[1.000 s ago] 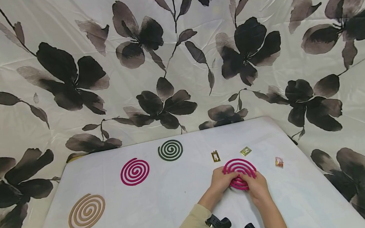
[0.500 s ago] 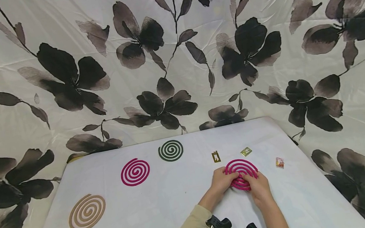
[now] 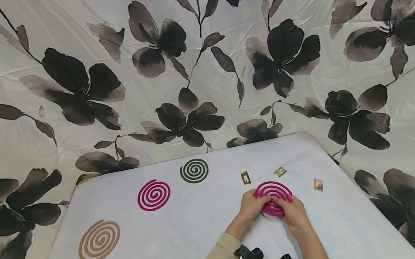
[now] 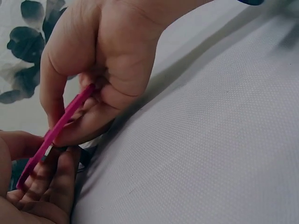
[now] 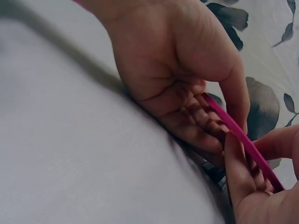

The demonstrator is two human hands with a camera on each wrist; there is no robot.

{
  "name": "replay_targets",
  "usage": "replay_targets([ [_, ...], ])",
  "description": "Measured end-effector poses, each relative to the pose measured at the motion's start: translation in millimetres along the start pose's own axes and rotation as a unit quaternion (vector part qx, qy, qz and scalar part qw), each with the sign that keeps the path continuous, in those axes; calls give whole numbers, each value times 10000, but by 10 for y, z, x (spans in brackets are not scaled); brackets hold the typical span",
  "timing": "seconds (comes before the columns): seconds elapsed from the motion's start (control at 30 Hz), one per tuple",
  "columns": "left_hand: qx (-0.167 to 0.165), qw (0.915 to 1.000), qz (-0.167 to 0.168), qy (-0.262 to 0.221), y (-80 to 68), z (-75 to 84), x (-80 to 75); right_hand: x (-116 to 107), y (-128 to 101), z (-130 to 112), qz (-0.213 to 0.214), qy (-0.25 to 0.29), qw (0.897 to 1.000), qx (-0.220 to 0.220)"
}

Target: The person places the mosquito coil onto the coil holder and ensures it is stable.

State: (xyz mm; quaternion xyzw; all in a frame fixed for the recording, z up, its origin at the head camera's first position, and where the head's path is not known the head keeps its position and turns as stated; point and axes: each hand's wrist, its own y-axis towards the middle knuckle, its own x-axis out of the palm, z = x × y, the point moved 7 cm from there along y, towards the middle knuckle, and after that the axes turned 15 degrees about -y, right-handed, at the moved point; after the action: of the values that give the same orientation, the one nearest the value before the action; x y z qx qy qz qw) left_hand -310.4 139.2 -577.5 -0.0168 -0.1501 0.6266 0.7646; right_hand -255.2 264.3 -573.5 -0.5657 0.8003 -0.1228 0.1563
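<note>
You are pinching the magenta coil [image 3: 273, 197] with both hands at once, near the right front of the white table [image 3: 186, 228]: your left hand [image 3: 251, 205] is gripping its left near edge, thumb on top and fingers curled underneath, and your right hand [image 3: 293, 213] is doing the same on the right near edge. The wrist views are showing the coil as a thin pink strip [image 4: 56, 133] caught between thumb and fingers [image 5: 196, 116], with its near edge tilting up off the cloth. The main risk here, as I judge it, is snapping: the spiral arms look thin and brittle, and if you are pulling the two halves apart unevenly or twisting them, a ring is likely to crack rather than slide free. Squeezing hard at the rim could chip it too. If one hand is letting go while the other is lifting, the coil could drop and break on the table. You are also working close to the small brass stand [image 3: 245, 177] and the two little packets [image 3: 279, 171] [image 3: 317, 184], so a sudden jerk could sweep them aside. The other pink coil [image 3: 153, 194], the dark green coil [image 3: 194, 170] and the tan coil [image 3: 98, 240] are lying well apart to the left, out of harm's way.
</note>
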Motion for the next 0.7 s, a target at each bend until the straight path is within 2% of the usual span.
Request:
replay_targets([
  [0.33,-43,10000,-72,-28,-13,-4,5,-45,-35,-7,395,-739,9955,-450],
  [0.7,-2,10000,41,9,-2,2,-8,-65,0,-71,363,-1433,9873,-587],
])
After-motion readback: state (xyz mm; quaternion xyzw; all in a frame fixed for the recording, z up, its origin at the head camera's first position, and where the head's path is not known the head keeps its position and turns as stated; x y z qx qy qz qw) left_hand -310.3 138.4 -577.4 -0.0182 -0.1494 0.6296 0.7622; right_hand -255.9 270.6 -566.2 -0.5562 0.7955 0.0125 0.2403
